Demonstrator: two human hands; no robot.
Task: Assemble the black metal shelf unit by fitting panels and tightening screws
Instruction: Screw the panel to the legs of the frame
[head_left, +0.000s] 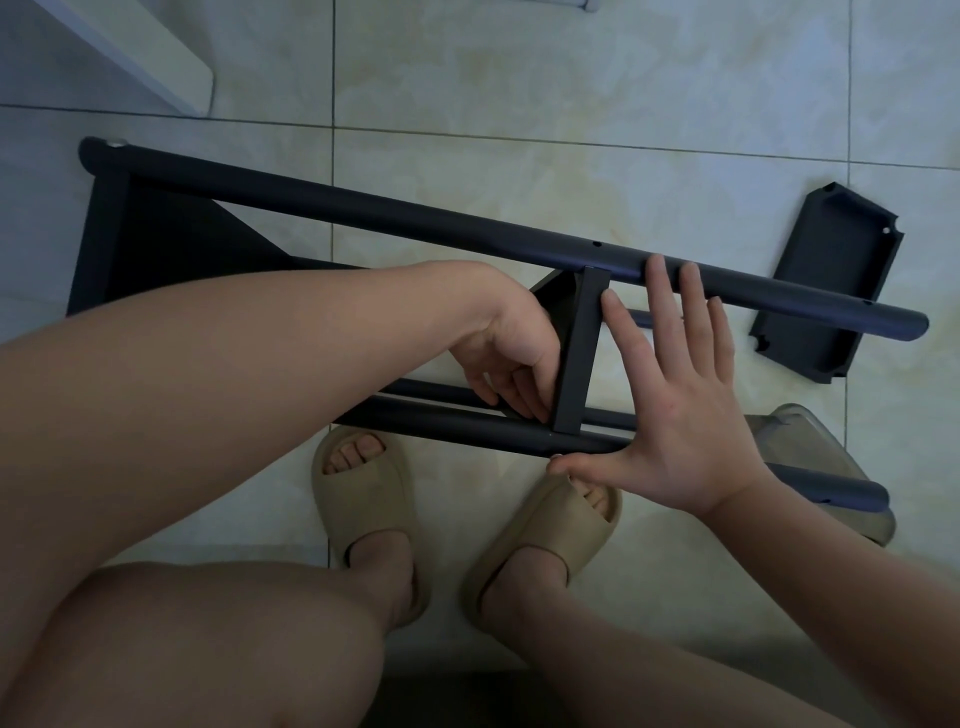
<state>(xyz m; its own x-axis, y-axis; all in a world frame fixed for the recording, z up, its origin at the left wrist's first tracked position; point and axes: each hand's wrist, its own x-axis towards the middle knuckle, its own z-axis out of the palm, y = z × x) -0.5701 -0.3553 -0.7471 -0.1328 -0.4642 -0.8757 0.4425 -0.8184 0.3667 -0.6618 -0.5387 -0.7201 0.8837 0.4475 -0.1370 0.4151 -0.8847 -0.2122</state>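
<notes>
Black shelf frame (415, 218) is lying sideways on the tiled floor (571, 78), with a shelf panel (576, 353) slotted between its tubes. Left hand (509, 358) has its fingers curled round the panel's near end. Right hand (685, 410) is spread wide and flat across both tubes, gripping nothing.

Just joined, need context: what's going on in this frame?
A person is assembling a black shelf frame lying on the tiled floor. Their left hand curls its fingers round the lower end of a middle panel set between the upper tube and lower tube. The right hand is spread open, touching both tubes. A spare panel lies loose nearby.
</notes>
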